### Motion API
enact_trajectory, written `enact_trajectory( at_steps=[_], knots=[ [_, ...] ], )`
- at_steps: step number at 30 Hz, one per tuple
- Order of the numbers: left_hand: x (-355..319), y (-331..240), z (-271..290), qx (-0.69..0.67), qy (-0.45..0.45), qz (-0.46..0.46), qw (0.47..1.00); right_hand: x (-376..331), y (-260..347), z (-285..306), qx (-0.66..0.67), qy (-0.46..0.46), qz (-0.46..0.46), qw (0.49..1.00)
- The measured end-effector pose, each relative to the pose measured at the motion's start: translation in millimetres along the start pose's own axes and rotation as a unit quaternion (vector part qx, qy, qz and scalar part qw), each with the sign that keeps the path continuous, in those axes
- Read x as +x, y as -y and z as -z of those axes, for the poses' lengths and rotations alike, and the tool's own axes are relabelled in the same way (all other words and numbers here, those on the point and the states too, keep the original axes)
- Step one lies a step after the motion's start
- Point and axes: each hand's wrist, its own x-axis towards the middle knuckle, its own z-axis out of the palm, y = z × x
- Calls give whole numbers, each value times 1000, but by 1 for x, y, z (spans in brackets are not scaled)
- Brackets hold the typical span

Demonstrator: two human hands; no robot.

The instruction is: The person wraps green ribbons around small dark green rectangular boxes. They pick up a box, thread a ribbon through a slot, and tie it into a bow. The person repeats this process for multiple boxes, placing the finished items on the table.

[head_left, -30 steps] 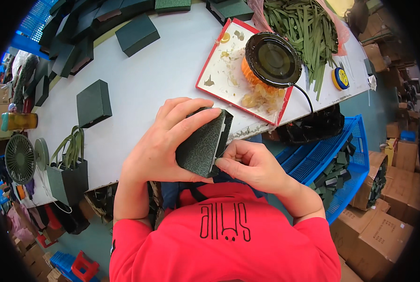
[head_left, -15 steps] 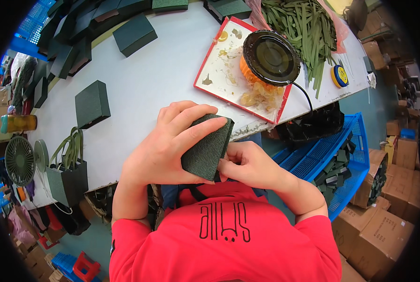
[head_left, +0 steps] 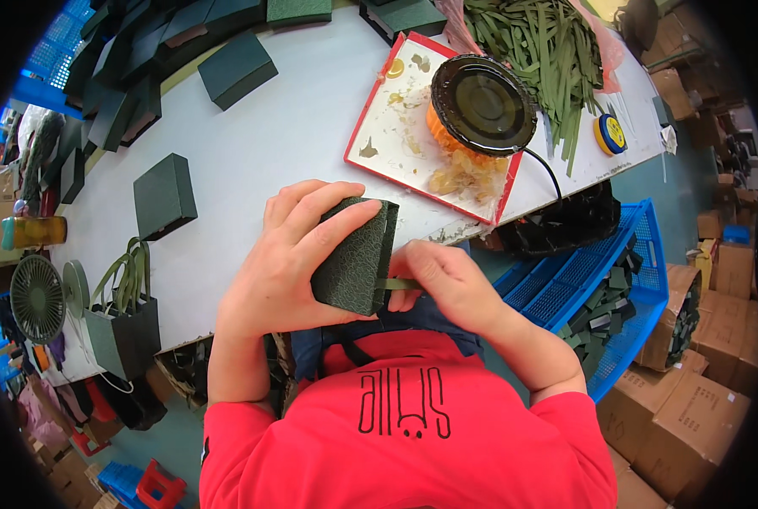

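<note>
- A small dark green textured box [head_left: 353, 259] sits just below centre, gripped by the left hand [head_left: 290, 259], with the right hand [head_left: 447, 280] touching its side at three o'clock.
- A closed dark green square box [head_left: 165, 195] lies on the white table at nine o'clock.
- Another dark green box [head_left: 237, 68] rests at eleven o'clock.
- A heap of dark green boxes [head_left: 124, 59] lies further out at ten to eleven o'clock.
- Brown cardboard cartons [head_left: 693, 399] are stacked at four o'clock.
</note>
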Motion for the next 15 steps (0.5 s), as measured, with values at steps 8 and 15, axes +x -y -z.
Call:
enact_trajectory(
  at_steps=[8,15],
  knots=[
    [-2,-1,-1,28,-9,11,999,5,-3,-11,-88,-66,79,991],
    [4,-5,-2,16,7,-5,1000,6,-3,-5,-188,-55,97,976]
  ],
)
